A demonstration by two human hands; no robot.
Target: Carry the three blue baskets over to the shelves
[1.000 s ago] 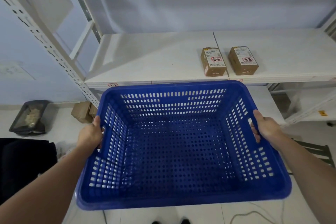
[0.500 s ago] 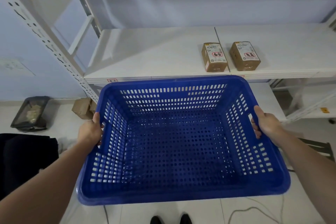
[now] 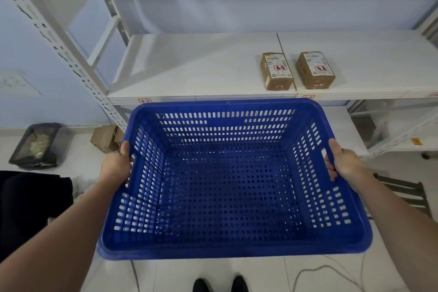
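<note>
One empty blue perforated basket (image 3: pixel 227 187) fills the middle of the head view, held in the air in front of me. My left hand (image 3: pixel 115 166) grips its left handle slot and my right hand (image 3: pixel 344 161) grips the right one. The basket's far rim sits just below the front edge of a white metal shelf (image 3: pixel 189 71). No other blue basket is in sight.
Two brown cardboard parcels (image 3: pixel 276 71) (image 3: pixel 315 70) lie on the shelf at its right half. A perforated white upright (image 3: pixel 71 64) stands at left. On the floor are a dark tray (image 3: pixel 35 147), a small carton (image 3: pixel 105 137), black cloth (image 3: pixel 28 206) and a cable (image 3: pixel 315 272).
The basket has moved forward and slightly up toward the shelf; the shelf front edge has come closer to the basket's far rim. Both hands keep the same grip.
</note>
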